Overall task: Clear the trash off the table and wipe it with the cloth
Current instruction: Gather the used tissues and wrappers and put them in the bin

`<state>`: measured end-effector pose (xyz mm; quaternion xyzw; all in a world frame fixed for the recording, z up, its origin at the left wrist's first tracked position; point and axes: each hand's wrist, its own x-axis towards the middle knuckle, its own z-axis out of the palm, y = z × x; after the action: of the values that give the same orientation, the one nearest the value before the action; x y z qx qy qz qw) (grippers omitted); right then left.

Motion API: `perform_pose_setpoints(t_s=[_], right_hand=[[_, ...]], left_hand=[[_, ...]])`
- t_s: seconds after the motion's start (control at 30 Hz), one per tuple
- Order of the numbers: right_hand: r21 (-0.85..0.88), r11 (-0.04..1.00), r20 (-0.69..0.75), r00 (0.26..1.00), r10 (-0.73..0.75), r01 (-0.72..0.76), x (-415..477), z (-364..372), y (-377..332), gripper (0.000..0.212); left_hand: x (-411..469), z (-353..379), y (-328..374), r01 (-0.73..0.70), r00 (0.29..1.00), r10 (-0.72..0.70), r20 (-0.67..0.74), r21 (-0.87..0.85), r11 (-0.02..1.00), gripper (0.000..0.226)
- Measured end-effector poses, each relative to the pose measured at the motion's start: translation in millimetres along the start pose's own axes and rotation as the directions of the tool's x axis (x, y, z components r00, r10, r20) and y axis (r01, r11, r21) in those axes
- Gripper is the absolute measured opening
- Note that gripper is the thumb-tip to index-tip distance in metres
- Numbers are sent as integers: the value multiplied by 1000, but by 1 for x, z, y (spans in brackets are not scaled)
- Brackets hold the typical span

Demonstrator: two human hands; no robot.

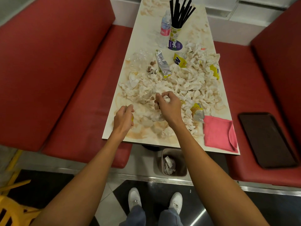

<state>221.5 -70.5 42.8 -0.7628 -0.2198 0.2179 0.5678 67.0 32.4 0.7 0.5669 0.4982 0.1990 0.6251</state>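
Note:
A white table (pixel 143 35) with brown stains is covered by a heap of crumpled white tissues (pixel 187 80). Among them lie a silver wrapper (pixel 162 63) and yellow snack wrappers (pixel 179 60). My right hand (pixel 169 106) grips a wad of crumpled tissue near the table's middle front. At the front left edge my left hand (pixel 123 117) is curled round something small and yellow, mostly hidden. A folded pink cloth (pixel 219 133) rests on the front right corner. Under the table's front edge stands a grey bin (pixel 182 162) with crumpled tissues inside.
A water bottle (pixel 165 29) and a paper cup of black straws (pixel 176 22) stand at the far end beside a purple lid (pixel 175 45). Red bench seats (pixel 65 75) flank the table. A dark tray (pixel 267 139) lies on the right seat.

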Motion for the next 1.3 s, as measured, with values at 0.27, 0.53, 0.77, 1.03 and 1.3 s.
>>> perform_pose_setpoints(t_s=[0.27,0.53,0.77,1.03,1.3], right_hand=[[-245,961,204,976,-75,125,-20,-5,-3,20],[-119,988,96,991,-90,101,-35,-19,-20,21],[64,997,13,999,40,-41,-21,-12,-16,26],[-399,903,115,986,-123,159,-11,37,32,19],[-796,471,267,919,-291,380,-14,72,66,34]], left_hand=[[-1,19,15,7,1000,-8,-14,-63,998,34],[1,18,15,-39,998,37,-44,-46,998,21],[1,5,2,-18,997,14,-80,-51,999,22],[7,-16,-10,-19,991,14,-129,-36,999,16],[23,-28,-6,-86,982,100,-158,91,992,17]])
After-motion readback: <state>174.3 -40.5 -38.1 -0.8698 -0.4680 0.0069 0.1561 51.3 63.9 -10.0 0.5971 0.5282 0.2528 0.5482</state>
